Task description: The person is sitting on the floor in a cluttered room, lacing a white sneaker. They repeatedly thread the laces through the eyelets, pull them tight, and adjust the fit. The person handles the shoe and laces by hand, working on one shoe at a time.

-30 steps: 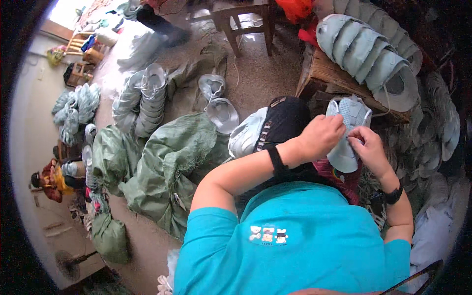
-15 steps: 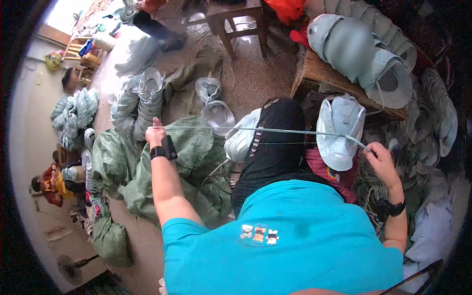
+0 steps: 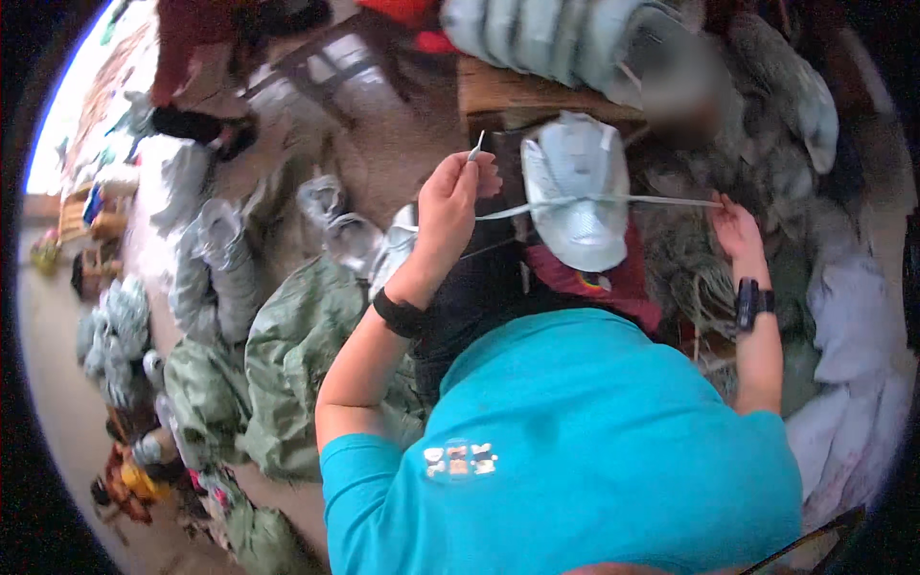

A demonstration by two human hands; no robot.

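A white shoe upper [image 3: 578, 225] rests on my lap with its toe toward me. A pale shoelace [image 3: 661, 199] crosses it near the toe and stretches out to both sides. My left hand [image 3: 448, 196] is closed on the lace left of the upper, and a lace tip sticks up above the fingers. On the right, my right hand [image 3: 737, 230] pinches the other end, with the lace drawn straight. A second white upper [image 3: 391, 254] lies by my left thigh, partly behind my left forearm.
A wooden bench [image 3: 503, 91] ahead carries a row of nested uppers [image 3: 537, 38]. Green woven sacks [image 3: 302, 359] lie at the left, near stacked uppers [image 3: 228, 268]. Loose laces [image 3: 704, 287] and piled pale uppers [image 3: 853, 278] are at the right. Other people are farther off, left.
My left hand has come in from far left to near the upper, and a lace tip now shows in it. My right hand has drawn the lace out straight to the right. The view has shifted.
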